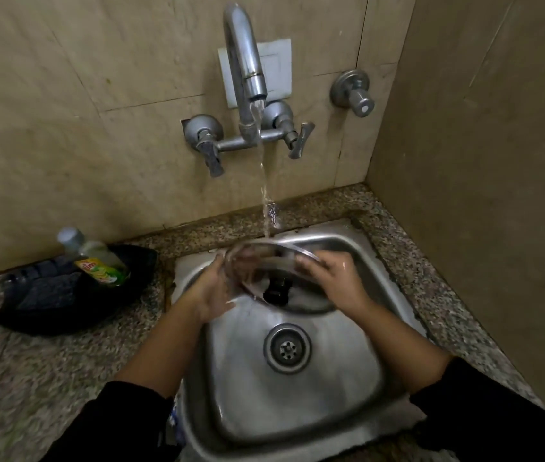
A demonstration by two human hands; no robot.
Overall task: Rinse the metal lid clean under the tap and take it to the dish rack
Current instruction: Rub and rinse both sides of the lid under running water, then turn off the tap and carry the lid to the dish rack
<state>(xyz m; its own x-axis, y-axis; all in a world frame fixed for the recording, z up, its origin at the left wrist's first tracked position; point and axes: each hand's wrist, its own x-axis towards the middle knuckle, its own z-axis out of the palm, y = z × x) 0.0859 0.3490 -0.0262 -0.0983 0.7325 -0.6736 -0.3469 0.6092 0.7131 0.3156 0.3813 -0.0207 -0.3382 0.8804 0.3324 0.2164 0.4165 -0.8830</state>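
Observation:
A round metal lid (266, 261) with a black knob (276, 290) is held tilted over the far part of the steel sink (357, 378). Water runs from the wall tap (247, 61) onto the lid's upper rim. My left hand (212, 291) grips the lid's left edge. My right hand (334, 275) holds its right edge, fingers over the rim. The knob points toward me and down. No dish rack is in view.
A black tray (64, 305) on the speckled counter to the left holds a dish-soap bottle (94, 258) and a dark scrubber. The drain (287, 348) lies in the sink's middle. A second wall valve (354, 91) sits right of the tap. Tiled walls close off the back and right.

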